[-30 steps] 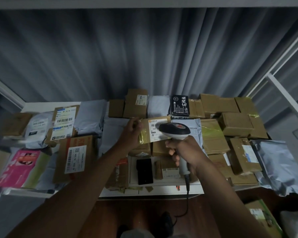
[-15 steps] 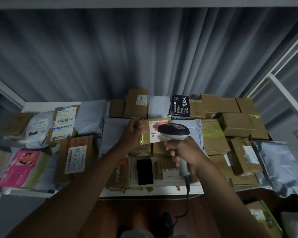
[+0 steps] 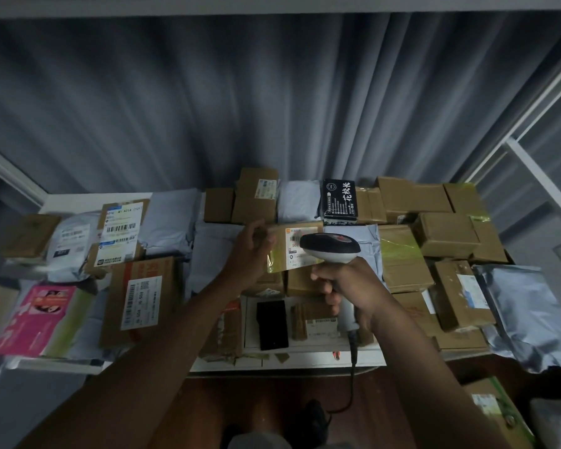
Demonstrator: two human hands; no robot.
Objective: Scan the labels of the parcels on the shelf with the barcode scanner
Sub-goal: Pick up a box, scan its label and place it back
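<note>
Nearest to me, the scanner's cable (image 3: 353, 377) drops from the handle butt past the front edge of the shelf (image 3: 282, 364) toward the floor. Above it the right hand (image 3: 347, 286) is wrapped around the handle of the barcode scanner (image 3: 329, 247), fingers (image 3: 329, 288) curled tight on the grip; whether one of them sits on the trigger I can't tell. The scanner's head covers the right part of the label (image 3: 293, 243), its nose aimed away from the person.

Just left of it, the left hand (image 3: 251, 251) grips the small taped parcel (image 3: 287, 247) by its left end, thumb side on top, lifting and tilting it so the label faces up toward the scanner. The parcel's long axis runs left to right, so the scanner head sits at its right end and the holding hand at its left, the two hands close but not touching. The label lies directly under and ahead of the scanner head.

My reading: this scan turns on the head and label staying square to each other. A small backing-off of the scanner looks possible, since there is free air toward the person.

Further off, cartons crowd the right side of the shelf, a black box with white characters (image 3: 339, 199) stands at the back, and labelled parcels such as the flat carton (image 3: 140, 303) lie to the left. A grey curtain (image 3: 272, 108) hangs behind.
</note>
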